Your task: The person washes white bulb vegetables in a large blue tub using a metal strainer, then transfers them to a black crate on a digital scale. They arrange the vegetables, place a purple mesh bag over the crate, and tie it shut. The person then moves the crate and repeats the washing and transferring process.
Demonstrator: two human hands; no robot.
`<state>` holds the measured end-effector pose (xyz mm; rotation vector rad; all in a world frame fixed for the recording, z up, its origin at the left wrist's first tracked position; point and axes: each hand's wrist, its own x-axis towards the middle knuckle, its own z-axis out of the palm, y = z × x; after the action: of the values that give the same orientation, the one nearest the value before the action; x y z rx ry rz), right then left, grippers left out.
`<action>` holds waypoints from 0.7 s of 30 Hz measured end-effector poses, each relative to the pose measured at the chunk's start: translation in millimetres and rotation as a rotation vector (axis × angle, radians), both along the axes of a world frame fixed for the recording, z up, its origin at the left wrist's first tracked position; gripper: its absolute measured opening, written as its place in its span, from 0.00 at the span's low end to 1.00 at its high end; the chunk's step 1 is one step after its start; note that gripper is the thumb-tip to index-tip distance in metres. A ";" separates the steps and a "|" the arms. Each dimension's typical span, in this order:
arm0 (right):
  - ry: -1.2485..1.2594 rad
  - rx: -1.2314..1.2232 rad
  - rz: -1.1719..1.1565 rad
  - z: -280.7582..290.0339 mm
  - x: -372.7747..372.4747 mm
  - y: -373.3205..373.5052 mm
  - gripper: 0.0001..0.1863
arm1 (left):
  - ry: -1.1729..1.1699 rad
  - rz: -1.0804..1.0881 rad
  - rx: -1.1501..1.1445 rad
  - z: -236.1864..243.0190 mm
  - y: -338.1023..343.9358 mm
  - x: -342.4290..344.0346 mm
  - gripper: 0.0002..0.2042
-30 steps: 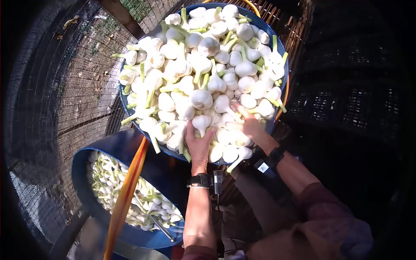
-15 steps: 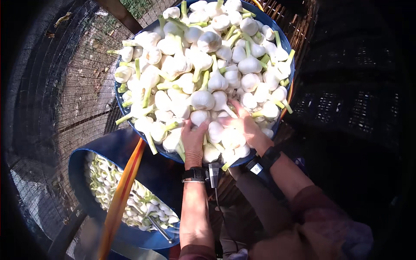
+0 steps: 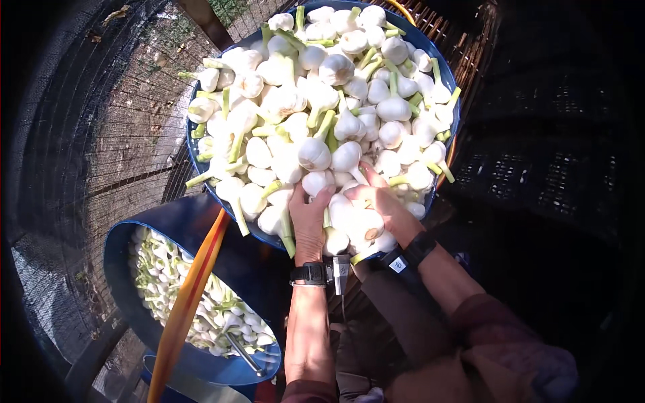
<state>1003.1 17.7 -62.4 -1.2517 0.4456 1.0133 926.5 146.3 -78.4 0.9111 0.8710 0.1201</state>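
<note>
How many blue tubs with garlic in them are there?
2. A round blue tub at the top, heaped with white, green-stemmed garlic bulbs, and a curved-walled blue tub at lower left, also holding garlic, behind an orange strap. Dark areas might hide more.

Got a tub (image 3: 420, 37) at 12 o'clock, garlic (image 3: 314, 154) in it, left hand (image 3: 309, 219) at its 6, right hand (image 3: 390, 208) around 5. Second tub (image 3: 119, 258) at 8, more garlic (image 3: 161, 282) inside, strap (image 3: 188, 302) across it.

- A white label (image 3: 398, 265), dark marks on it, on a dark device (image 3: 391, 256) near the right wristband (image 3: 420, 248).
- A grey device (image 3: 341, 271) beside the left wristband (image 3: 310, 273): its faint marks are too small to read.
</note>
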 end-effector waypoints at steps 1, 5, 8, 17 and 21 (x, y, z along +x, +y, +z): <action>-0.049 -0.028 0.043 3.7 -0.3 -0.6 0.43 | -0.020 -0.011 0.026 5.0 -0.9 -2.8 0.16; -0.095 -0.015 0.114 43.1 -10.3 2.5 0.44 | 0.022 -0.025 0.066 32.0 -0.7 -17.6 0.15; -0.203 0.021 0.104 34.7 -12.4 -12.6 0.39 | -0.009 -0.020 0.048 56.9 -5.6 -17.2 0.16; -0.288 0.248 0.171 132.1 -6.7 0.6 0.28 | -0.265 0.017 0.179 127.1 -5.4 -21.2 0.19; -0.378 0.236 0.307 165.3 -25.3 0.9 0.35 | -0.335 0.138 0.145 165.2 -12.5 -52.9 0.22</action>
<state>977.8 18.6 102.9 -1.2827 -0.1601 1.0206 873.6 133.8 86.8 0.9326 0.6166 0.4480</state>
